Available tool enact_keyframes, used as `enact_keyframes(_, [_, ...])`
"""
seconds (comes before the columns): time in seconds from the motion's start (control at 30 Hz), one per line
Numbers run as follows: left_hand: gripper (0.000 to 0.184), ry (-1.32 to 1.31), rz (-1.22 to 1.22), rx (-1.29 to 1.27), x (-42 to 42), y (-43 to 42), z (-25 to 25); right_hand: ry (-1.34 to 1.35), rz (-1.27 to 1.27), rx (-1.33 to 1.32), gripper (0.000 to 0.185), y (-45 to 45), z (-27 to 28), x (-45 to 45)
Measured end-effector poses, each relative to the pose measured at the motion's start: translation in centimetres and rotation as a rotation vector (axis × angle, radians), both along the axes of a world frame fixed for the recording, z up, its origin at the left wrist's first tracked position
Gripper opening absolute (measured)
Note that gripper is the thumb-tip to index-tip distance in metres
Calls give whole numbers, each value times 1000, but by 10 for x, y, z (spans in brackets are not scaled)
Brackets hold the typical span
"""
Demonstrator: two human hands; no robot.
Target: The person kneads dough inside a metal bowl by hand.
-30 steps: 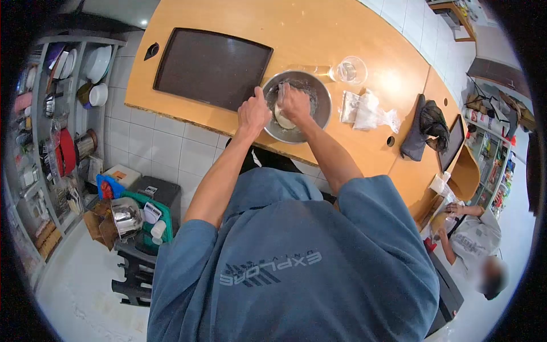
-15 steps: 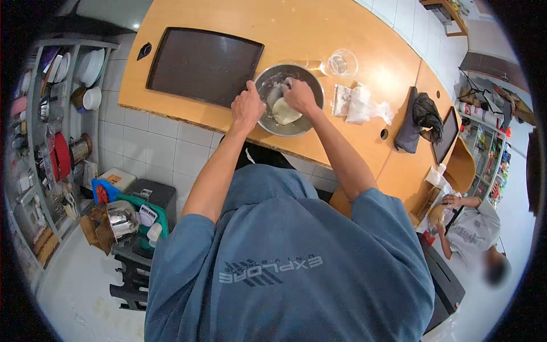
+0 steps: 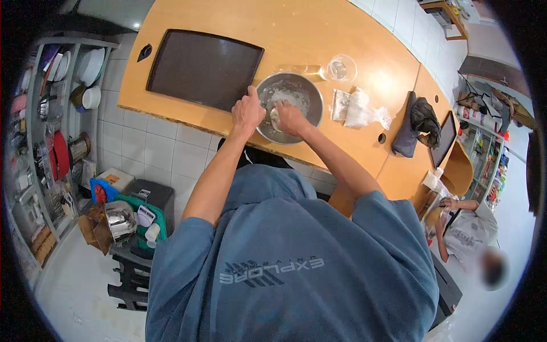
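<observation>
A metal mixing bowl (image 3: pixel 315 98) sits near the table's front edge, its inside dusted with white flour. My left hand (image 3: pixel 248 114) grips the bowl's left rim with its fingers closed. Inside the bowl, my right hand (image 3: pixel 292 118) is curled over a pale lump of dough (image 3: pixel 275 119). Most of the dough is hidden beneath that hand, and only its left part shows.
Left of the bowl lies a dark baking tray (image 3: pixel 205 68). To the right are a clear plastic cup (image 3: pixel 342 68), bags of white powder (image 3: pixel 358 108) and a black bag (image 3: pixel 426 122). A co-worker (image 3: pixel 467 231) is at the far right. Shelves (image 3: pixel 71 131) stand left.
My right hand has moved down and left within the bowl, and now covers most of the dough, which showed as a round lump before. My left hand stays on the rim.
</observation>
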State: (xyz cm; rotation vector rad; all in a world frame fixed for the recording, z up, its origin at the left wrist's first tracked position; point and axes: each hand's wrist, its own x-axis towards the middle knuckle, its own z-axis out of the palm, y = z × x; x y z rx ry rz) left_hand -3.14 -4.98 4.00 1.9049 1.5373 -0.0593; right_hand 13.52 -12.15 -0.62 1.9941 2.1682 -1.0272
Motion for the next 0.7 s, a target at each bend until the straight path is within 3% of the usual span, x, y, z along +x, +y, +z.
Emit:
enact_keyframes(0.27, [39,16,-3,48,1,-2,-7,-229,-47,243,34,-15,16,-25])
enact_keyframes(0.43, [37,6,1,41,0,-1,-8,-267,-52,291,31,-4,20,-29])
enact_keyframes(0.53, [38,22,0,20,1,0,-1,-254,-133,166,38,6,19,-32])
enact_keyframes(0.63, [42,41,0,1,1,3,8,-110,-214,297,43,4,-6,-18])
enact_keyframes(0.7, [43,40,-12,13,1,2,7,90,-175,130,44,15,-9,3])
